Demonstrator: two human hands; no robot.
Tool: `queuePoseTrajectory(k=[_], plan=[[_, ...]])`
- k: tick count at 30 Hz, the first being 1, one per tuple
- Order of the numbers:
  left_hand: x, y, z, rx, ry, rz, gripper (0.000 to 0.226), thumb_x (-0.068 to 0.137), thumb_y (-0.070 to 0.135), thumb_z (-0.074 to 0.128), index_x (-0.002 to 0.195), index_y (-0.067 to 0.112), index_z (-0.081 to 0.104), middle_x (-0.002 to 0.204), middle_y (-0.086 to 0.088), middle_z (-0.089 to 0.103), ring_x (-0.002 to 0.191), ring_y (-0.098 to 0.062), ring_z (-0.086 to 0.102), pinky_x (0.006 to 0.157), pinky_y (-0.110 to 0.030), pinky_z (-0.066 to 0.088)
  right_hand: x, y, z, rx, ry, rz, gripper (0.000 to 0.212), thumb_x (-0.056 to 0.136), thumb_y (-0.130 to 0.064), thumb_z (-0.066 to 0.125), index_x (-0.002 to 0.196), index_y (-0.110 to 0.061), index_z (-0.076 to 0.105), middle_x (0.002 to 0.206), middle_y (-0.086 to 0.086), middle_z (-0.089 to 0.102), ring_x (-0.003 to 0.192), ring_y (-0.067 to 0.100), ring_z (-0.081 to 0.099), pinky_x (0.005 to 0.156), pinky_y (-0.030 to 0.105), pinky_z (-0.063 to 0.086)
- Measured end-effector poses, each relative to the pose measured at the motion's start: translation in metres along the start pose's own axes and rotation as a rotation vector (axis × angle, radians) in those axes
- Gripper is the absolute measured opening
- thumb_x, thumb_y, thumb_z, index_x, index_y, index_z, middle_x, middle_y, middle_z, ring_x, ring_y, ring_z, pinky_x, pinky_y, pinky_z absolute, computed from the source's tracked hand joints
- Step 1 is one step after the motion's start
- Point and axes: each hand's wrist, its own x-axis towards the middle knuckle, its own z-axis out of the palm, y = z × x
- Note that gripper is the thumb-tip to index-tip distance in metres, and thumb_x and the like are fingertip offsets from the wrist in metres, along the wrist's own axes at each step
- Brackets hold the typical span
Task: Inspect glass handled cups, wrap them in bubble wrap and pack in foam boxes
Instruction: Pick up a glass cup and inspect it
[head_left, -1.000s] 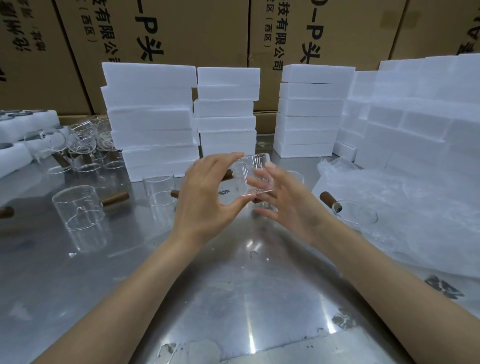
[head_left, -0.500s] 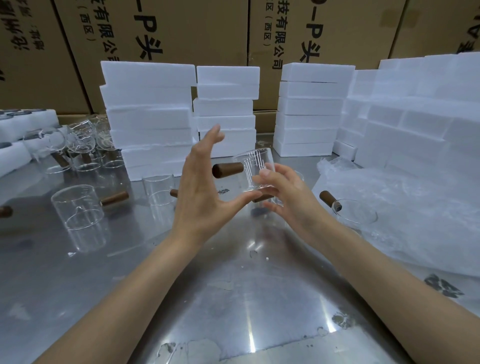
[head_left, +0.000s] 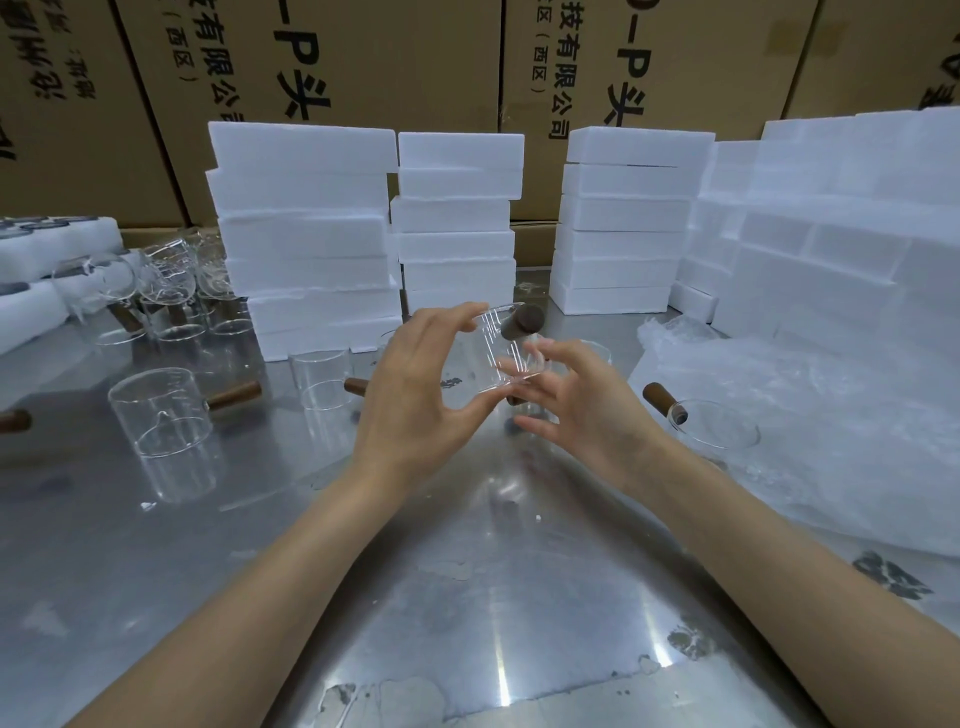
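Note:
A clear glass cup (head_left: 506, 348) with a brown wooden handle (head_left: 521, 320) hangs tilted above the metal table. My left hand (head_left: 415, 400) pinches it between thumb at the base and fingers at the rim. My right hand (head_left: 582, 410) touches its right side with spread, bent fingers. The handle points up and to the right. Sheets of bubble wrap (head_left: 810, 415) lie at the right. White foam boxes (head_left: 306, 234) stand stacked behind the hands.
Several more handled glass cups (head_left: 156, 410) stand on the steel table (head_left: 467, 597) at the left and centre; one (head_left: 711, 428) lies on the bubble wrap. More foam stacks (head_left: 628, 218) and cardboard cartons (head_left: 363, 62) close the back. Foam trays (head_left: 31, 260) sit far left.
The cup has turned in my hands: its handle swung from the left side over to the upper right. My left fingers came back down onto the rim.

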Motion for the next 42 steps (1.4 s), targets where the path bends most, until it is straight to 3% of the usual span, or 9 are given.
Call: queuePoseTrajectory(k=[7,14,17,20,23,27,31,36,42], plan=[[0.0,0.001,0.0,0.018,0.005,0.025,0.061,0.075,0.023,0.08,0.129,0.012,0.054,0.11,-0.002,0.059,0.103,-0.013,0.052,0.091,-0.018,0.035,0.005,0.011,-0.001,-0.173,0.026,-0.12,0.082,0.061,-0.047,0.082,0.129,-0.027,0.041,0.119,-0.004,0.054,0.11,0.011,0.058,0.086,0.03,0.05],[-0.001,0.005,-0.002,-0.115,-0.052,-0.069,0.091,0.07,0.04,0.081,0.143,0.018,0.032,0.132,0.002,0.047,0.121,-0.013,0.046,0.102,-0.035,0.043,0.006,0.007,-0.002,-0.106,0.08,-0.119,0.069,0.066,-0.047,0.073,0.125,-0.022,0.048,0.108,0.002,0.064,0.103,0.013,0.062,0.082,0.03,0.051],[-0.002,0.006,-0.002,-0.185,-0.165,-0.217,0.098,0.064,0.057,0.078,0.143,0.03,0.027,0.133,0.013,0.044,0.122,-0.002,0.044,0.1,-0.022,0.039,0.004,0.005,-0.001,-0.079,0.083,-0.101,0.07,0.067,-0.049,0.067,0.127,-0.018,0.048,0.113,0.006,0.065,0.107,0.015,0.061,0.094,0.037,0.05],[0.0,0.007,-0.001,-0.415,-0.25,-0.429,0.079,0.067,0.066,0.064,0.135,0.034,0.039,0.125,0.024,0.052,0.116,0.008,0.049,0.095,-0.011,0.038,0.001,0.004,0.001,-0.072,0.063,-0.08,0.073,0.069,-0.049,0.06,0.131,-0.012,0.047,0.116,0.009,0.064,0.109,0.017,0.059,0.098,0.041,0.046],[0.005,0.003,0.001,-0.683,-0.261,-0.578,0.065,0.079,0.06,0.055,0.127,0.017,0.057,0.123,0.006,0.064,0.114,0.0,0.057,0.096,-0.016,0.044,0.0,0.003,0.003,-0.076,0.03,-0.051,0.063,0.079,-0.045,0.061,0.132,-0.014,0.046,0.119,0.009,0.064,0.111,0.015,0.057,0.094,0.035,0.044],[0.007,0.001,0.001,-0.83,-0.22,-0.623,0.05,0.079,0.048,0.062,0.108,0.008,0.069,0.111,-0.006,0.071,0.109,-0.014,0.064,0.093,-0.019,0.044,-0.001,0.002,0.004,-0.068,0.005,-0.014,0.05,0.089,-0.037,0.053,0.133,-0.015,0.045,0.117,0.009,0.067,0.116,0.014,0.057,0.101,0.038,0.042],[0.006,-0.002,0.0,-0.851,-0.173,-0.654,0.054,0.07,0.044,0.069,0.112,0.01,0.067,0.104,0.004,0.072,0.096,0.001,0.066,0.074,-0.006,0.044,-0.002,-0.001,0.002,-0.068,0.063,-0.078,0.048,0.088,-0.036,0.058,0.13,-0.016,0.045,0.115,0.005,0.066,0.1,0.012,0.061,0.092,0.035,0.047],[0.003,-0.011,0.0,-0.777,-0.269,-0.638,0.05,0.064,0.036,0.08,0.109,0.024,0.063,0.103,0.003,0.073,0.1,-0.006,0.067,0.079,-0.015,0.051,-0.002,-0.005,-0.006,-0.341,0.261,-0.393,0.016,0.09,-0.029,0.06,0.101,-0.017,0.057,0.076,-0.016,0.065,0.057,-0.006,0.06,0.052,0.01,0.045],[-0.004,-0.018,0.004,-0.507,-0.488,-0.566,0.071,0.047,0.056,0.085,0.107,0.03,0.056,0.101,0.013,0.07,0.097,0.007,0.062,0.072,0.0,0.04,0.0,0.005,-0.013,-1.061,0.322,-0.41,0.016,0.093,-0.024,0.046,0.082,-0.023,0.057,0.075,-0.011,0.06,0.073,0.012,0.057,0.064,0.031,0.044]])
